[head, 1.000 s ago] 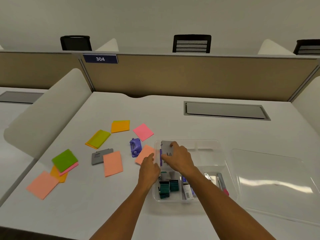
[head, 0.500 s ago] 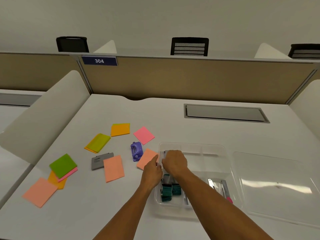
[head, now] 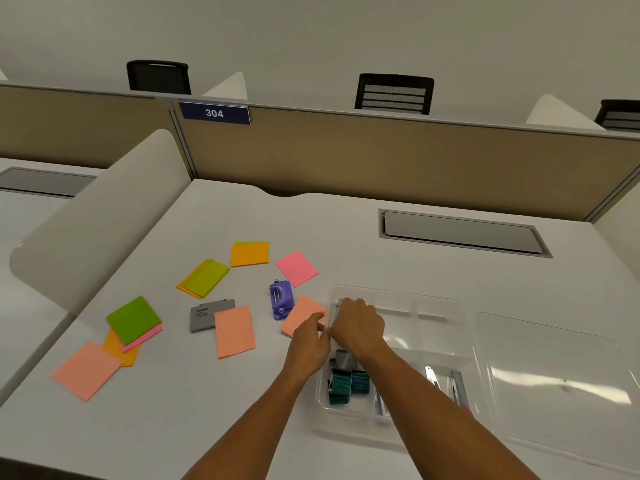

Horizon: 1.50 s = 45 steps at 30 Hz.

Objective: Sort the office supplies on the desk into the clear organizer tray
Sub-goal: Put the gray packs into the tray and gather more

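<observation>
The clear organizer tray (head: 420, 301) sits on the white desk, right of centre. My right hand (head: 358, 327) is inside its left rear compartment, closed over a flat grey box (head: 340, 302) of which only the top edge shows. My left hand (head: 309, 342) is curled against the tray's left rim and touches the right hand. Green binder clips (head: 346, 384) lie in the front left compartment, and pens (head: 458, 384) in the front right one. A purple hole punch (head: 280, 299), a second grey box (head: 205, 317) and several sticky-note pads, such as the salmon one (head: 234, 330), lie on the desk to the left.
A clear lid (head: 557, 372) lies flat to the right of the tray. More pads are spread left: pink (head: 296, 268), orange (head: 250, 253), yellow-green (head: 204, 278), green (head: 133, 319), salmon (head: 86, 369). A white divider (head: 93, 216) borders the left side, and a grey cable hatch (head: 462, 233) sits at the back.
My right hand has lowered the grey box from upright above the tray down into the left rear compartment. My left hand has slid forward along the tray's rim to meet it.
</observation>
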Each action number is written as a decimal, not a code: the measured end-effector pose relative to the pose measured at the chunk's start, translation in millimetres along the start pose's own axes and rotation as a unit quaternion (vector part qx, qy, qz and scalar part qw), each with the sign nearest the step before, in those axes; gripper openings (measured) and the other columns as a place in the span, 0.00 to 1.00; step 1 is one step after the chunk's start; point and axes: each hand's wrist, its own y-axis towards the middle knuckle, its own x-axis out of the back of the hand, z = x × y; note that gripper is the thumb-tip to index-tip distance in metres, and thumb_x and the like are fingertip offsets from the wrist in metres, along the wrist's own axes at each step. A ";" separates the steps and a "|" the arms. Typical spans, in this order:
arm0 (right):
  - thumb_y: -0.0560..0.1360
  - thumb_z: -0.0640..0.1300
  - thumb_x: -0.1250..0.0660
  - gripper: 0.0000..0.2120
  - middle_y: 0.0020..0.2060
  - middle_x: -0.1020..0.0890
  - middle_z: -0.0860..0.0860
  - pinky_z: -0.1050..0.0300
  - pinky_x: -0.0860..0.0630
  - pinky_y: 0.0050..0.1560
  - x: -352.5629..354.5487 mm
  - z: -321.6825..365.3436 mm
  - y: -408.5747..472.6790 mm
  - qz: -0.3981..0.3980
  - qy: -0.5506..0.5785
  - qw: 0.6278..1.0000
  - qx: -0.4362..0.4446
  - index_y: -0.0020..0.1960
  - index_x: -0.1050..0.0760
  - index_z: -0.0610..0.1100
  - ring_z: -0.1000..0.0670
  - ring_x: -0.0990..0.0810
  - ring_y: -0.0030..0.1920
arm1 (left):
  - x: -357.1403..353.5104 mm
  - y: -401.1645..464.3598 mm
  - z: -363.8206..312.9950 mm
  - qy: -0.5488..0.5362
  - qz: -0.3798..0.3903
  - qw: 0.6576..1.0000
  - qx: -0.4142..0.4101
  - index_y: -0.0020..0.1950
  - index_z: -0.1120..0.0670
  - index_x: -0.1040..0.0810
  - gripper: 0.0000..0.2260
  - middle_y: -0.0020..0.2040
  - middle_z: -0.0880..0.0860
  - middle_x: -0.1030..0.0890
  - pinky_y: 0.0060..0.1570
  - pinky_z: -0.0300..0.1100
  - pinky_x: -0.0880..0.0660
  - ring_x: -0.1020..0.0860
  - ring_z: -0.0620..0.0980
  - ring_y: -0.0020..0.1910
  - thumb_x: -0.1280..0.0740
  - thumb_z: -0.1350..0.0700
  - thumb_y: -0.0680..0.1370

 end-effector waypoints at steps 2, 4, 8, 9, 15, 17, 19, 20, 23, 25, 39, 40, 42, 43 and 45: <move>0.71 0.60 0.31 0.27 0.58 0.23 0.47 0.52 0.24 0.51 -2.8 3.4 -1.1 -0.021 0.011 1.000 0.019 0.64 0.29 0.47 0.45 0.23 0.57 | 6.1 -0.4 4.2 -0.008 -0.016 1.000 0.000 0.72 0.52 0.32 0.20 0.65 0.53 0.23 0.62 0.49 0.26 0.22 0.53 0.61 0.37 0.50 0.80; 0.73 0.59 0.33 0.27 0.62 0.25 0.48 0.51 0.24 0.54 -4.8 8.7 -1.8 -0.037 0.029 0.998 0.043 0.67 0.32 0.49 0.45 0.26 0.60 | 14.6 -0.2 9.9 -0.015 -0.036 0.999 0.002 0.70 0.53 0.31 0.20 0.64 0.53 0.22 0.62 0.48 0.25 0.22 0.53 0.59 0.37 0.49 0.80; 0.76 0.51 0.37 0.25 0.67 0.27 0.48 0.50 0.27 0.60 -10.2 21.6 -3.3 -0.054 0.071 0.991 0.102 0.72 0.35 0.50 0.45 0.29 0.64 | 37.5 2.6 28.0 -0.021 -0.079 0.997 0.014 0.69 0.54 0.29 0.19 0.63 0.53 0.22 0.59 0.46 0.25 0.21 0.52 0.57 0.36 0.50 0.79; 0.77 0.51 0.37 0.25 0.68 0.28 0.49 0.50 0.28 0.62 -11.4 25.2 -3.7 -0.051 0.080 0.989 0.117 0.72 0.36 0.51 0.46 0.29 0.65 | 44.3 3.7 34.3 -0.022 -0.090 0.996 0.017 0.68 0.54 0.28 0.18 0.63 0.53 0.22 0.59 0.46 0.25 0.21 0.53 0.57 0.35 0.51 0.79; 0.78 0.52 0.36 0.26 0.71 0.30 0.49 0.52 0.31 0.66 -19.9 50.9 -5.3 0.017 0.102 0.976 0.190 0.74 0.37 0.50 0.47 0.30 0.67 | 87.3 9.5 74.0 0.027 -0.158 0.986 0.047 0.68 0.53 0.28 0.19 0.67 0.55 0.26 0.62 0.47 0.27 0.25 0.53 0.63 0.33 0.53 0.78; 0.77 0.51 0.35 0.26 0.69 0.29 0.48 0.54 0.30 0.64 -26.6 62.3 -8.2 0.022 0.114 0.973 0.200 0.73 0.36 0.49 0.47 0.29 0.65 | 101.2 10.4 85.8 0.059 -0.173 0.982 0.049 0.69 0.53 0.29 0.20 0.68 0.55 0.27 0.64 0.48 0.29 0.27 0.54 0.65 0.33 0.52 0.78; 0.77 0.50 0.34 0.26 0.69 0.29 0.48 0.54 0.30 0.64 -34.1 74.4 -11.4 0.038 0.129 0.968 0.210 0.73 0.36 0.49 0.47 0.28 0.64 | 115.4 12.6 97.0 0.083 -0.191 0.977 0.047 0.69 0.53 0.29 0.20 0.68 0.56 0.28 0.65 0.49 0.30 0.29 0.55 0.66 0.33 0.53 0.78; 0.77 0.50 0.34 0.27 0.70 0.30 0.48 0.53 0.30 0.65 -37.5 80.3 -12.9 0.051 0.130 0.966 0.218 0.73 0.37 0.49 0.47 0.29 0.66 | 122.5 14.0 102.5 0.091 -0.196 0.975 0.045 0.68 0.54 0.29 0.19 0.68 0.56 0.27 0.65 0.50 0.30 0.29 0.56 0.66 0.33 0.54 0.78; 0.76 0.51 0.34 0.31 0.74 0.35 0.48 0.49 0.31 0.67 -46.3 96.0 -15.1 0.101 0.105 0.956 0.253 0.76 0.41 0.50 0.46 0.33 0.71 | 144.3 20.2 118.1 0.134 -0.192 0.971 0.039 0.68 0.56 0.29 0.19 0.68 0.58 0.28 0.63 0.52 0.29 0.29 0.58 0.65 0.33 0.56 0.77; 0.76 0.51 0.33 0.34 0.76 0.39 0.47 0.48 0.32 0.68 -50.6 105.3 -14.6 0.136 0.083 0.949 0.271 0.77 0.44 0.48 0.44 0.35 0.73 | 156.4 25.8 127.9 0.136 -0.186 0.972 0.033 0.69 0.57 0.30 0.20 0.68 0.59 0.29 0.62 0.54 0.30 0.31 0.60 0.65 0.35 0.61 0.77; 0.71 0.51 0.26 0.52 0.79 0.50 0.45 0.39 0.35 0.70 -61.6 149.8 11.8 0.201 -0.072 0.920 0.330 0.79 0.60 0.47 0.38 0.43 0.75 | 186.6 56.7 161.9 0.248 -0.079 0.965 0.037 0.76 0.52 0.40 0.33 0.73 0.55 0.34 0.66 0.56 0.36 0.37 0.58 0.71 0.29 0.53 0.75; 0.71 0.51 0.25 0.52 0.78 0.48 0.44 0.38 0.34 0.69 -61.9 150.1 13.3 0.202 -0.070 0.920 0.330 0.79 0.59 0.48 0.38 0.43 0.75 | 187.2 57.4 162.4 0.257 -0.080 0.962 0.035 0.76 0.52 0.40 0.33 0.72 0.55 0.33 0.64 0.56 0.35 0.36 0.58 0.70 0.29 0.53 0.74; 0.69 0.52 0.24 0.52 0.76 0.43 0.43 0.38 0.32 0.67 -62.3 149.6 15.2 0.200 -0.064 0.921 0.327 0.79 0.57 0.48 0.38 0.40 0.73 | 188.7 58.6 162.5 0.267 -0.078 0.960 0.035 0.76 0.52 0.39 0.35 0.70 0.57 0.33 0.61 0.55 0.32 0.34 0.59 0.67 0.28 0.51 0.73; 0.68 0.52 0.23 0.53 0.74 0.41 0.42 0.39 0.30 0.66 -62.3 148.8 15.9 0.197 -0.060 0.923 0.326 0.79 0.55 0.48 0.38 0.38 0.71 | 189.1 58.8 161.9 0.262 -0.077 0.961 0.036 0.76 0.52 0.39 0.36 0.68 0.57 0.33 0.60 0.54 0.31 0.34 0.59 0.66 0.27 0.51 0.72; 0.65 0.53 0.21 0.54 0.70 0.37 0.42 0.41 0.28 0.62 -62.0 147.1 16.6 0.194 -0.055 0.924 0.326 0.78 0.52 0.47 0.39 0.35 0.68 | 189.9 57.8 159.7 0.224 -0.068 0.971 0.044 0.74 0.53 0.38 0.38 0.65 0.58 0.33 0.57 0.50 0.28 0.31 0.58 0.62 0.24 0.50 0.69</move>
